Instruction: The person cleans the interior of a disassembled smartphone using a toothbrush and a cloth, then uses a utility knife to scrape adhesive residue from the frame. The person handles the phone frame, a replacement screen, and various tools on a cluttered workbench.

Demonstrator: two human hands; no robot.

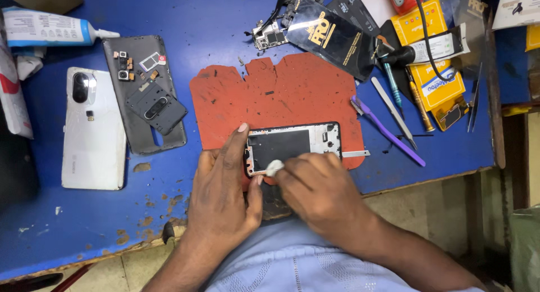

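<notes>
Right at the fingertips, the right hand (320,188) pinches a small white wad (274,167) (cloth or cotton, I cannot tell which) and presses it against the lower left corner of an opened phone frame (292,147). The left hand (222,193) steadies that frame from the side: its forefinger is stretched up along the frame's left edge, the thumb lies near the bottom corner, and the other fingers are loosely spread on the mat, holding nothing.

The frame lies flat on a worn red mat (281,95) near the front edge of the blue table (214,22), its inner side up, dark plate and bare metal showing. It looks well stripped already. To my eye the wiping is only in hand at that one corner, and nothing has gone back into the frame.

Further out on the left lie a dark grey back cover (140,95) with small camera parts resting on it, and beside that a white phone (93,131) face down. A white tube (50,27) sits at the far corner. On the right are purple tweezers (388,131), a metal pry tool (394,112) and yellow packets (433,55), with a loose circuit board (270,36) beyond the mat.
</notes>
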